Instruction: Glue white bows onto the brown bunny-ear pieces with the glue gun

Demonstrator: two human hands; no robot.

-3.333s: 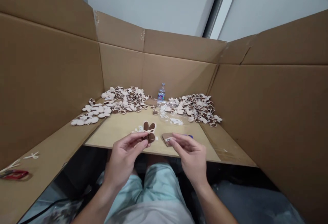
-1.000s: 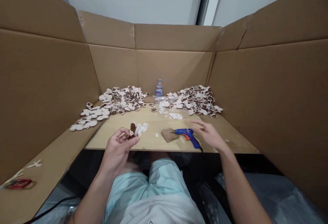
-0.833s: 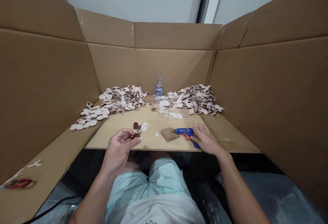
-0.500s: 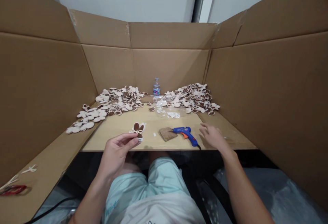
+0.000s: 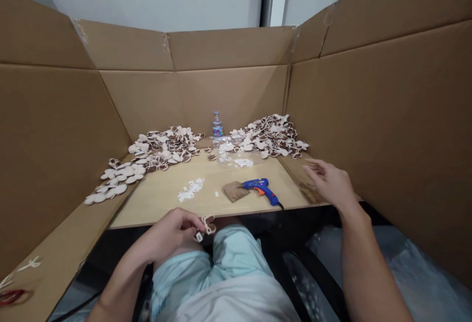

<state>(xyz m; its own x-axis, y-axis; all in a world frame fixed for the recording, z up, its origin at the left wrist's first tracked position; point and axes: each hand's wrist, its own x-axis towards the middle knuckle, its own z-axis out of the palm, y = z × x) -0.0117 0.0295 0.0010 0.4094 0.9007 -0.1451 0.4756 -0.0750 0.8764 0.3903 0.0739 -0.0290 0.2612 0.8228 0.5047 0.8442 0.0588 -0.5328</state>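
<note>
My left hand (image 5: 167,236) is pinched on a small brown and cream bunny-shaped piece (image 5: 206,226), held low over my lap below the front edge of the board (image 5: 206,199). My right hand (image 5: 332,182) hovers over the right end of the board with its fingers spread and nothing in it. It is to the right of the blue glue gun (image 5: 260,189), which lies on the board beside a brown cardboard scrap (image 5: 234,191).
Two heaps of cream and brown pieces lie at the back, a left heap (image 5: 155,150) and a right heap (image 5: 271,137), with a small water bottle (image 5: 217,125) between them. Small white bits (image 5: 190,189) lie on the board. Cardboard walls (image 5: 387,125) enclose three sides.
My left hand dropped from above the board down to my lap with the piece. My right hand left the glue gun and moved right and back. The view swung to the right.
</note>
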